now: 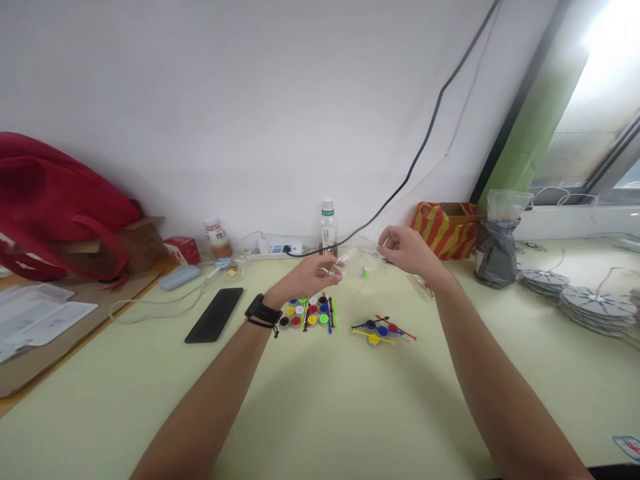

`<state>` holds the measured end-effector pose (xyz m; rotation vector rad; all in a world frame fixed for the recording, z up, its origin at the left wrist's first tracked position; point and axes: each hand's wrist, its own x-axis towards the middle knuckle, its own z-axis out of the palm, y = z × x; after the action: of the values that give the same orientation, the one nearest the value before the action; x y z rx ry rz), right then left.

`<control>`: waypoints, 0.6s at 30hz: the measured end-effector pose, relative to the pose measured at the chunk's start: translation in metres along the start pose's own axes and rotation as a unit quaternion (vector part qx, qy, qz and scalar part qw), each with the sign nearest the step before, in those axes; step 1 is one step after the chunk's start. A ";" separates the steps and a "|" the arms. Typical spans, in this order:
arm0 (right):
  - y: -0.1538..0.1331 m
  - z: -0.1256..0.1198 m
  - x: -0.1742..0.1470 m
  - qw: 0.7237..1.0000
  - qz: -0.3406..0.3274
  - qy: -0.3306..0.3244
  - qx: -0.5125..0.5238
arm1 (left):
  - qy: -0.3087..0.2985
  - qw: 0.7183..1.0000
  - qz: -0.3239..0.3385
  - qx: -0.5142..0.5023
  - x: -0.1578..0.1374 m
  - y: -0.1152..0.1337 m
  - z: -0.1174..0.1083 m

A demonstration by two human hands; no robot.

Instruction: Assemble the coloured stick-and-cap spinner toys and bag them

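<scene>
Left hand [306, 277] pinches a clear, shiny plastic bag [345, 259]; whether right hand [407, 250] grips, I cannot tell.

Left forearm [227, 377] and right forearm [483, 350] stretch forward; left hand [306, 276] and right hand [407, 249] face inward, apart, fingers [334, 277] curled.

We observe a table [310, 407] against a plain wall [225, 100], its power strip [274, 249], stacked grey discs [597, 307] and grouped coloured parts [312, 320] indicating a small workshop or office.
</scene>
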<state>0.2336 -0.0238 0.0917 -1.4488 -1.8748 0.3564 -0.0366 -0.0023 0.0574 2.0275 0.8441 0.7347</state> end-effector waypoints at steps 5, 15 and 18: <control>0.015 -0.002 0.005 0.998 0.015 -0.013 -0.059 | 0.007 1.000 -0.003 -0.002 0.000 -0.006 -0.003; 0.059 0.024 0.004 0.862 0.084 -0.495 -0.060 | 0.016 0.999 -0.029 0.010 -0.002 -0.012 -0.011; 0.058 0.047 0.006 0.831 0.072 -0.551 -0.023 | 0.015 0.999 -0.034 0.007 -0.002 -0.009 -0.010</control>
<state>0.2424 0.0105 0.0259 -1.5430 -2.6229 1.4822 -0.0478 0.0043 0.0543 1.9937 0.9334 0.7243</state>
